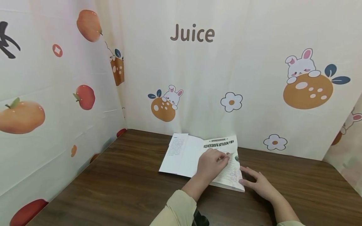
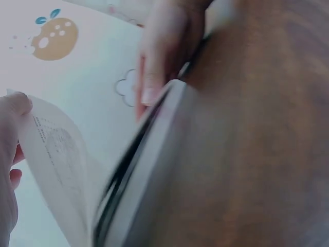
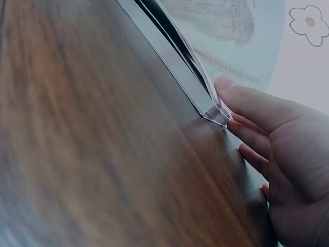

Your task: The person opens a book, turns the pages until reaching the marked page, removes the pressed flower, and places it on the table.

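Observation:
An open book [image 1: 195, 153] with printed Chinese text lies on the table, its cover and flap spread to the left. In the head view my left hand [image 1: 213, 163] is over the right-hand page, pinching a page edge. The left wrist view shows that page [image 2: 56, 149] lifted and curved, its top corner between the thumb and fingers of my left hand [image 2: 10, 139]. My right hand [image 1: 258, 183] rests at the book's right edge, fingers fairly straight and spread. In the right wrist view, its thumb [image 3: 234, 92] touches the page edges near the corner of the book block [image 3: 175, 67].
The dark wood-grain table [image 1: 113, 182] extends to both sides of the book. A white curtain [image 1: 203, 78] printed with fruit, rabbits and flowers hangs behind it. Another printed curtain [image 1: 56, 75] closes the left side. A small black object [image 1: 200, 218] shows beside the left sleeve.

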`<control>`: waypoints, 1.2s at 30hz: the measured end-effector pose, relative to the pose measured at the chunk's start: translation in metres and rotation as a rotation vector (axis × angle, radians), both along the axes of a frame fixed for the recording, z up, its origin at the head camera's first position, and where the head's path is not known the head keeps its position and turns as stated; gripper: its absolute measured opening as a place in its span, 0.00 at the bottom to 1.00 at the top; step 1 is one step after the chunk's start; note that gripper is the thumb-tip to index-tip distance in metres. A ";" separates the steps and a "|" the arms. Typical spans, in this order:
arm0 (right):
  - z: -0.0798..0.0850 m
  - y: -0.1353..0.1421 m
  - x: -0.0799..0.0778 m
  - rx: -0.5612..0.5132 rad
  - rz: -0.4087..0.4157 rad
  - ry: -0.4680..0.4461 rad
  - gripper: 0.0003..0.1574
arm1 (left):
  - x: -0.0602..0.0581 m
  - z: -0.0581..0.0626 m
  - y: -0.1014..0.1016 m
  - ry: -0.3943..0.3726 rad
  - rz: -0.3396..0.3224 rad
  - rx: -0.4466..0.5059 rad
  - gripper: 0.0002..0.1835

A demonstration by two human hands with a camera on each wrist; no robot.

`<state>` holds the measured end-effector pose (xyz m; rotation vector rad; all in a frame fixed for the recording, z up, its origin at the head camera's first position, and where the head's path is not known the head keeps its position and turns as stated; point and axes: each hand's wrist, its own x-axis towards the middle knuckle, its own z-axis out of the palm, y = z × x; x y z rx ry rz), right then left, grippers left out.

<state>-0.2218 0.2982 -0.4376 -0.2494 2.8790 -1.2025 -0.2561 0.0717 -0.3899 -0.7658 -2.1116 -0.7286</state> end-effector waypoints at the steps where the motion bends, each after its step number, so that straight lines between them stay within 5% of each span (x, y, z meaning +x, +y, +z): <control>1: 0.000 0.000 0.000 0.002 -0.001 0.000 0.41 | -0.001 0.002 -0.002 0.008 0.001 0.016 0.05; 10: 0.000 -0.001 -0.001 0.014 -0.008 -0.034 0.43 | -0.008 0.022 -0.023 0.006 0.013 0.133 0.04; 29: 0.002 -0.002 0.001 0.028 -0.016 -0.062 0.44 | -0.012 0.071 -0.109 -0.564 0.074 -0.085 0.07; 36: 0.001 -0.002 0.002 0.022 -0.009 -0.032 0.44 | -0.011 0.077 -0.136 -0.667 0.094 -0.120 0.07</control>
